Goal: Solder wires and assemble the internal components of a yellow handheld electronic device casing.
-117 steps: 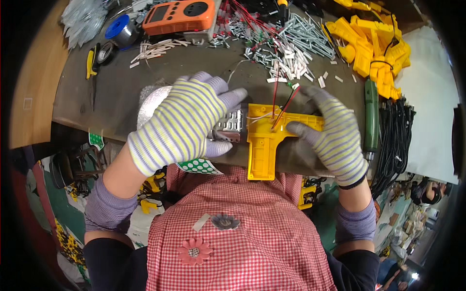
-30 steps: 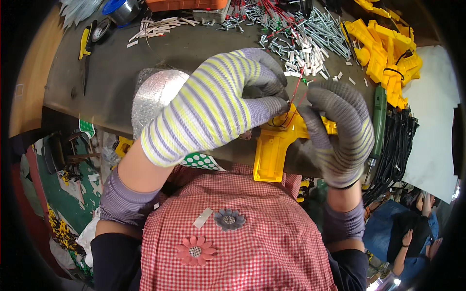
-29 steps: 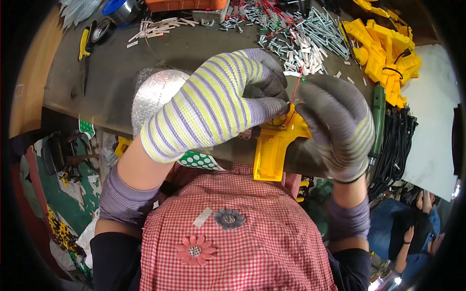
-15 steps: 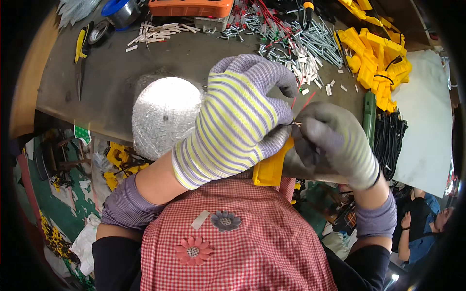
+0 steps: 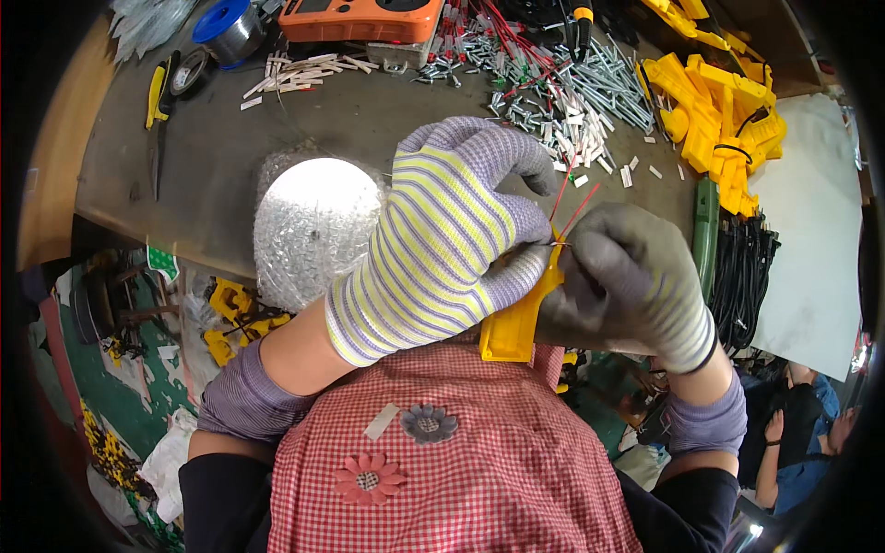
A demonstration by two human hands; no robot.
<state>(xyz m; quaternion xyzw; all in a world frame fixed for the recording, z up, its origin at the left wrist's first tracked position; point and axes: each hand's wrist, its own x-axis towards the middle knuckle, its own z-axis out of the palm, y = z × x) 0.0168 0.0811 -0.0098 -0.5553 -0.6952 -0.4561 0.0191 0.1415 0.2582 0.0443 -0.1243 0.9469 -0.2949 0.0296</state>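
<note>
Both my hands wear knitted gloves and meet over the front of the workbench. My left hand [image 5: 442, 244], in yellow and purple stripes, pinches thumb against forefinger at the lower ends of two thin red wires [image 5: 579, 205]. Close against those fingertips is my right hand [image 5: 641, 276], its glove grey with dirt, with the fingers curled in a pinch at the same wire ends. A yellow plastic housing [image 5: 509, 334] lies tilted beneath the left hand, its upper part between the two hands. The left hand covers part of it, and the exact joint of the wires is too small to make out.
A bubble-wrapped round bundle [image 5: 318, 230] sits left of my hands. Beyond lie screws [image 5: 608, 83], white sleeves [image 5: 581, 129], an orange meter [image 5: 359, 20], solder spool [image 5: 226, 32] and yellow-handled pliers [image 5: 157, 106]. Yellow housings [image 5: 719, 101] and black cables [image 5: 737, 276] are at right.
The hands stay together at the wire ends. My right hand has shifted slightly down, and more of the yellow housing's upper end shows between the fingers.
</note>
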